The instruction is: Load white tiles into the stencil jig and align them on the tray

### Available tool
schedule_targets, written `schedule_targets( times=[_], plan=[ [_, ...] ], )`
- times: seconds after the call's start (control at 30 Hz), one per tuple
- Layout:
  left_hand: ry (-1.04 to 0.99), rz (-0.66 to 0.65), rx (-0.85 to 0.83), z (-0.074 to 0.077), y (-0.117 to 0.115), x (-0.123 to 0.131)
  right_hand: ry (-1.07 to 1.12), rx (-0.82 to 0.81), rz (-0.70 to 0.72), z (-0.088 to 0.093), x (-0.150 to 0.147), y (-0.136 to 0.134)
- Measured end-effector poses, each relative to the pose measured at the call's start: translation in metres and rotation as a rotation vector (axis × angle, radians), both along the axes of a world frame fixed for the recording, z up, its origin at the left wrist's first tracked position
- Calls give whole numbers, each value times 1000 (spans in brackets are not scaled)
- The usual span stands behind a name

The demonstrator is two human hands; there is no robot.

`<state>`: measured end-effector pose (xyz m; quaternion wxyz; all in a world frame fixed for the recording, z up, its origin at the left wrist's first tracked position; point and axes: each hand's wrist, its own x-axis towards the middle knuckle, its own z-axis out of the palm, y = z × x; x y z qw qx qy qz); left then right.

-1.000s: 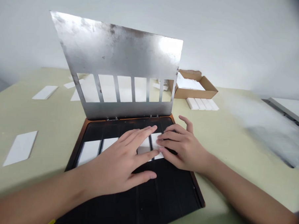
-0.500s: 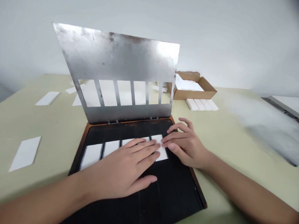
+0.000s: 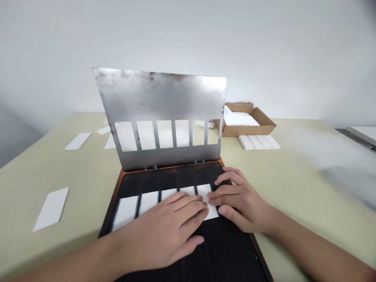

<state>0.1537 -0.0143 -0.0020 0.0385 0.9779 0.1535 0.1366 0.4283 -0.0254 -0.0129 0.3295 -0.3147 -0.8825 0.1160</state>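
Observation:
A black tray (image 3: pixel 220 259) with an orange-brown rim lies on the table, and a scuffed steel plate (image 3: pixel 158 98) with a row of rectangular cut-outs stands hinged up along its far edge. Several white rectangular tiles (image 3: pixel 125 213) lie side by side in the tray's dark slots. My left hand (image 3: pixel 162 231) rests flat across the middle tiles, and my right hand (image 3: pixel 243 201) lies on the tray's right side. The fingertips of both hands meet on the rightmost white tile (image 3: pixel 203 190), partly covering it.
A cardboard box (image 3: pixel 251 129) holding white tiles stands behind the plate, with a row of white tiles (image 3: pixel 258 142) in front of it. Loose white tiles (image 3: pixel 51 209) lie on the pale green table (image 3: pixel 17 200) to the left. A grey-edged panel (image 3: pixel 369 138) sits far right.
The view has tipped upward, so the table sits lower in the picture. Both hands have stayed together at the rightmost tile, which now shows more clearly and lies flatter in its slot.

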Motion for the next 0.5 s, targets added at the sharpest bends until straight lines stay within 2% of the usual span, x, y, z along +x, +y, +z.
schedule_targets(
  times=[0.17,0.37,0.5],
  plan=[
    [-1,-13,-2,4,0,0,30,-36,64,2,0,-6],
    [-112,-22,60,0,-3,1,-5,-11,19,1,1,-4],
    [-99,-23,39,0,-3,0,-12,-49,26,1,3,-4]
  ],
)
